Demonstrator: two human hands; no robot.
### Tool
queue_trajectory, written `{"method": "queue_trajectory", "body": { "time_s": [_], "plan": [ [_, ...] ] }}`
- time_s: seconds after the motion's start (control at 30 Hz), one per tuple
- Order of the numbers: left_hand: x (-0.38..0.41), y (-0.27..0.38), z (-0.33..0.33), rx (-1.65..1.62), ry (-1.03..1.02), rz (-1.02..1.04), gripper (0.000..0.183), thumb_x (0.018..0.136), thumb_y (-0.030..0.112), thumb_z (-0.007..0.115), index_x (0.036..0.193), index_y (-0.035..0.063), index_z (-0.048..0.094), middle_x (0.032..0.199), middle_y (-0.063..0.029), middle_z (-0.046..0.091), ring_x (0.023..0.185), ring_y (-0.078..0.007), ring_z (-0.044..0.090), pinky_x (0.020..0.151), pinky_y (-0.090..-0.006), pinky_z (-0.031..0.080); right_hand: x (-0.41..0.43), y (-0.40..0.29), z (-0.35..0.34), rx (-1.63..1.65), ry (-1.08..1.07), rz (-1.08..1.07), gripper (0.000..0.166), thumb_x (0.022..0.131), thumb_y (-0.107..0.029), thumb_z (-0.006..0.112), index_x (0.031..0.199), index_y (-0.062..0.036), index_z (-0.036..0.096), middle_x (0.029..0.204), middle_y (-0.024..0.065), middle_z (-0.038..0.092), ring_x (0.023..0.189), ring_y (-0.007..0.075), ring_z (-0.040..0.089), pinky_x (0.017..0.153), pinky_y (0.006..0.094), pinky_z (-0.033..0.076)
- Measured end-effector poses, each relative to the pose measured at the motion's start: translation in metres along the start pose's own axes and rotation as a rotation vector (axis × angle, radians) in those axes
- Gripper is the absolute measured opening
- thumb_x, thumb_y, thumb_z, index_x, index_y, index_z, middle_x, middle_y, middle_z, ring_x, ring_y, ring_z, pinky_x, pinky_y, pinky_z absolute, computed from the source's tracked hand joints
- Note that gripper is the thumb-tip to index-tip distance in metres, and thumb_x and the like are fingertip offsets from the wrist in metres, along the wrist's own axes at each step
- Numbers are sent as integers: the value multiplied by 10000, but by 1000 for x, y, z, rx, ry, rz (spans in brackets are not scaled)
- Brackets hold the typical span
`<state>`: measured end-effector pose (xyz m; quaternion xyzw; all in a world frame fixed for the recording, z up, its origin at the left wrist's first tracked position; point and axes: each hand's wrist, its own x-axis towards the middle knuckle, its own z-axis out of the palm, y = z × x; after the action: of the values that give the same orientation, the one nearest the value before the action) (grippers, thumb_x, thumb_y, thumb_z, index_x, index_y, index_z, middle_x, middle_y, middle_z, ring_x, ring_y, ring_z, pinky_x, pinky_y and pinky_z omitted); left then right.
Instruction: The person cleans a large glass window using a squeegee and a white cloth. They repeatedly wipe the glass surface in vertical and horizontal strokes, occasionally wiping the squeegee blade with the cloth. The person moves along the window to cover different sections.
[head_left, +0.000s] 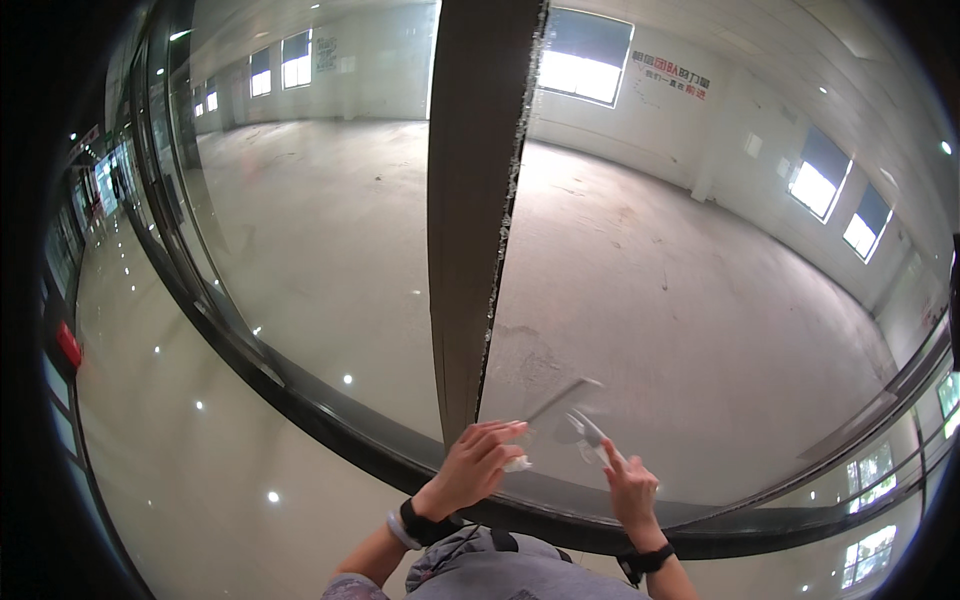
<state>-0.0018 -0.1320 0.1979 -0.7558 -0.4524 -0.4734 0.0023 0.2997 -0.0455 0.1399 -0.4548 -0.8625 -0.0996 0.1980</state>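
Note:
My left hand (474, 466) is at the lower end of a dark upright frame post (469, 225), with a small crumpled white wad (517, 464) held at its fingers. A thin dark bar (555, 401) with a pale end slants up from its fingertips; whether it is held or reflected I cannot tell. To the right, my right hand (634, 484) grips a slim pale hand tool (591, 435), forefinger extended along it. That tool points up and left in front of the glass pane (675, 337); its tip is blurred. Rough, whitish residue (504, 225) runs along the post's right edge.
A dark bottom rail (337, 431) curves between me and the glass. Behind the glass lies a large room with a bare floor, windows and wall lettering. Glossy corridor flooring (225, 420) extends at left, where a red box (69, 344) stands by the far wall.

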Motion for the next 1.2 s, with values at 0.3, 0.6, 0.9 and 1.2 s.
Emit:
{"method": "queue_trajectory", "body": {
  "time_s": [0.3, 0.6, 0.9, 1.2],
  "plan": [
    [-7, -8, -23, -14, 92, -81, 295, 731, -66, 580, 997, 59, 607, 1288, -127, 600, 1150, -331, 586, 959, -430, 470, 42, -55, 10, 27, 32, -95, 659, 871, -165, 667, 1462, -354, 446, 729, 80, 478, 548, 219, 564, 475, 364, 472],
    [-7, -7, -16, 66, 1, 41, 343, 721, -62, 596, 1034, 79, 585, 1326, -115, 571, 1195, -308, 563, 1010, -444, 446, 0, 18, 0, 11, 111, 28, 710, 861, -229, 699, 1498, -326, 401, 759, 83, 489, 603, 247, 540, 535, 396, 456],
    [5, -7, -27, 5, 65, 38, 266, 741, -50, 626, 981, 64, 606, 1241, -127, 621, 1132, -320, 606, 972, -438, 477, 24, -45, 24, 213, 152, 130, 646, 912, -261, 654, 1503, -315, 398, 769, 77, 498, 630, 261, 570, 526, 400, 464],
    [19, 3, -1, -12, -46, 154, 268, 764, -30, 620, 1009, 77, 605, 1299, -123, 592, 1231, -295, 562, 1045, -440, 448, 1, -13, 42, 338, 218, 202, 707, 895, -197, 683, 1519, -267, 360, 764, 102, 534, 653, 304, 583, 555, 431, 462]
  ]
}}
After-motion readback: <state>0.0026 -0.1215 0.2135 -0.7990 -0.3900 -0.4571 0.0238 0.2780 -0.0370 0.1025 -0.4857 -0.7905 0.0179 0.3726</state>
